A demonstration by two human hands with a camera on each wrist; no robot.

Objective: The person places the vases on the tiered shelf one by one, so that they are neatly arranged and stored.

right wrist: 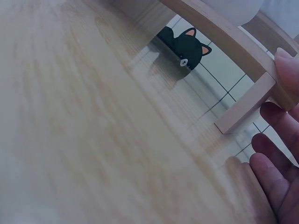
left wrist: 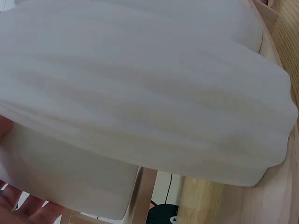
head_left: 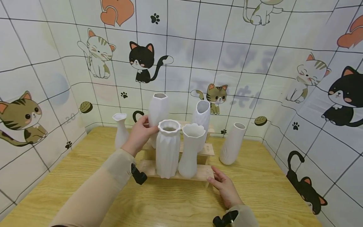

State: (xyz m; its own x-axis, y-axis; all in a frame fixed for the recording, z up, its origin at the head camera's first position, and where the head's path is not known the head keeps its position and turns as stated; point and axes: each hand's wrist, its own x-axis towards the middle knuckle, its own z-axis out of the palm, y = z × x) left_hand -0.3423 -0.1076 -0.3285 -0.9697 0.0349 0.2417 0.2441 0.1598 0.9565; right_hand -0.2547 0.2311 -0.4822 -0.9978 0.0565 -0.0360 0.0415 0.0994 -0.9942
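Observation:
My left hand (head_left: pixel 138 136) holds a tall white faceted vase (head_left: pixel 158 108) on the wooden tiered stand (head_left: pixel 204 171); its thumb lies in front and fingers show beyond the vase in the left wrist view. A ribbed white vase (head_left: pixel 168 154) and a scallop-rimmed white vase (head_left: pixel 190 151) stand on the lowest step. Behind them rises a white vase with a slanted mouth (head_left: pixel 204 118). At the stand's lower right end my right hand (head_left: pixel 226 188) pinches the board, thumb on top and fingers below, beside a short wooden leg (right wrist: pixel 245 105).
A small flared white vase (head_left: pixel 121 134) stands on the wooden table (head_left: pixel 170 205) left of the stand. On the right, a leaning-looking white vase (head_left: pixel 232 145) stands on the table. Cat-patterned wall covering (head_left: pixel 181 69) encloses the back and sides.

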